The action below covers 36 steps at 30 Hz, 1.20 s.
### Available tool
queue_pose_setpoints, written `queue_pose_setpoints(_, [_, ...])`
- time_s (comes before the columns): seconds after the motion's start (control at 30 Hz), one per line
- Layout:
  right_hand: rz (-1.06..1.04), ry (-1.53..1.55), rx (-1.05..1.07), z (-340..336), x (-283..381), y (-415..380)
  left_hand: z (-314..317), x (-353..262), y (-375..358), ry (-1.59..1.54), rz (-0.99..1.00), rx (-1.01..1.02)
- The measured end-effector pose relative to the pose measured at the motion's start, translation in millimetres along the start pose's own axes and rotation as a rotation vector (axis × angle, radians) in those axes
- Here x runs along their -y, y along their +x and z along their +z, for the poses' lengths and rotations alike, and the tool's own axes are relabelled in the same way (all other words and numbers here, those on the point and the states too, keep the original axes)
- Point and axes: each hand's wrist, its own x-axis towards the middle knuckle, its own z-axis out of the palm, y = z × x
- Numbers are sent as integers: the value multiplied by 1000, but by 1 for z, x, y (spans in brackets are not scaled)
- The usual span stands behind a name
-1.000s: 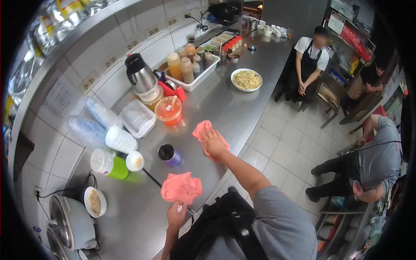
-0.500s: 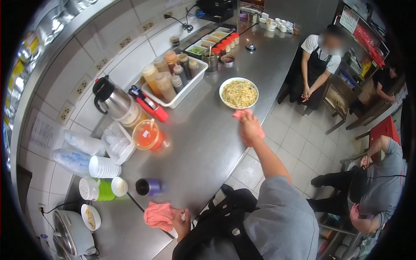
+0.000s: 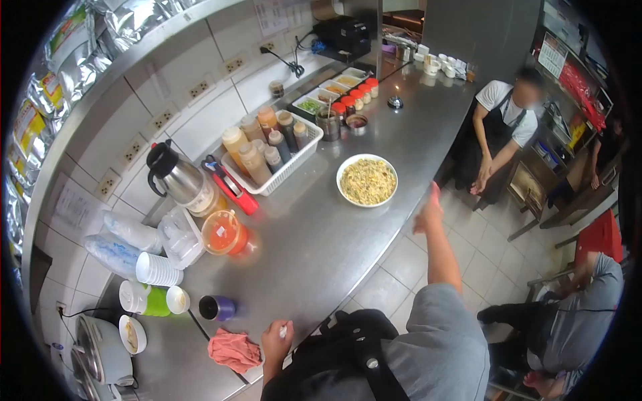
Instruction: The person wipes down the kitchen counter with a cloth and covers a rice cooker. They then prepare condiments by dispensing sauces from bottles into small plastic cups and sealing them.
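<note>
On counter, pink cloth beside left hand clutching something white, right hand blurred, grip unclear

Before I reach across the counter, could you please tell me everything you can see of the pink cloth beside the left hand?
The pink cloth is a salmon-coloured piece of soft-looking fabric, crumpled into a loose heap with many folds and uneven edges. It lies on the metal counter near the front edge, across a dark seam, close to the purple cup. The left hand is right beside it but does not grip it. Its underside is hidden.
</note>
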Motion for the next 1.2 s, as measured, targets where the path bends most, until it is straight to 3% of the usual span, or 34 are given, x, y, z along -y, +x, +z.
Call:
queue_pose_setpoints(0.07, [64, -354, 564, -7, -6, 4, 2, 11, -7, 24, -31, -46])
queue_pose_setpoints(0.13, [-37, -87, 657, -9, 2, -15, 7, 22, -21, 45, -41, -70])
queue_pose_setpoints(0.2, [-108, 113, 431, -17, 56, -57, 6, 23, -28, 73, -15, -52])
queue_pose_setpoints(0.23, [-363, 87, 282, -55, 96, -98, 6, 21, -28, 77, -12, -47])
queue_pose_setpoints(0.3, [-389, 324, 275, -97, 177, -147, 2, 15, -27, 85, -9, 43])
queue_pose_setpoints(0.33, [-501, 363, 186, -74, 200, -151, 0, 17, -25, 86, 0, 49])
queue_pose_setpoints(0.4, [-956, 473, -43, -25, 238, -151, 1, 22, -16, 50, 25, 72])
queue_pose_setpoints(0.5, [-1061, 400, -227, -8, 282, -162, -10, 14, -1, 42, 61, 20])
queue_pose_setpoints(0.57, [-652, 1246, 886, 2, 298, -162, -15, 13, 1, 38, 37, 7])
queue_pose_setpoints(0.6, [-539, 1724, 1307, 42, 296, -152, -16, 13, 0, 31, 8, -4])
queue_pose_setpoints(0.63, [-542, 1732, 1297, 53, 291, -168, -16, 14, -2, 34, 18, 1])
queue_pose_setpoints(0.7, [-130, 2213, 1328, 67, 285, -190, -11, 22, -10, 16, -70, 58])
queue_pose_setpoints(0.73, [-141, 2221, 1317, 76, 287, -186, -6, 28, -15, 27, -70, 66])
queue_pose_setpoints(0.8, [51, 2048, 1394, 99, 292, -169, -1, 31, -18, 34, -45, 79])
queue_pose_setpoints(0.97, [-144, 2046, 1170, 42, 247, -142, 11, 19, -15, 48, -35, 86])
queue_pose_setpoints(1.1, [300, 1863, 656, 31, 172, -76, 27, -7, 8, 35, -29, 23])
queue_pose_setpoints(1.13, [295, 1847, 674, 25, 157, -66, 33, -13, 15, 48, -51, 5])
queue_pose_setpoints(1.2, [336, 1573, 259, 7, 132, -37, 49, -28, 33, 77, -95, -21])
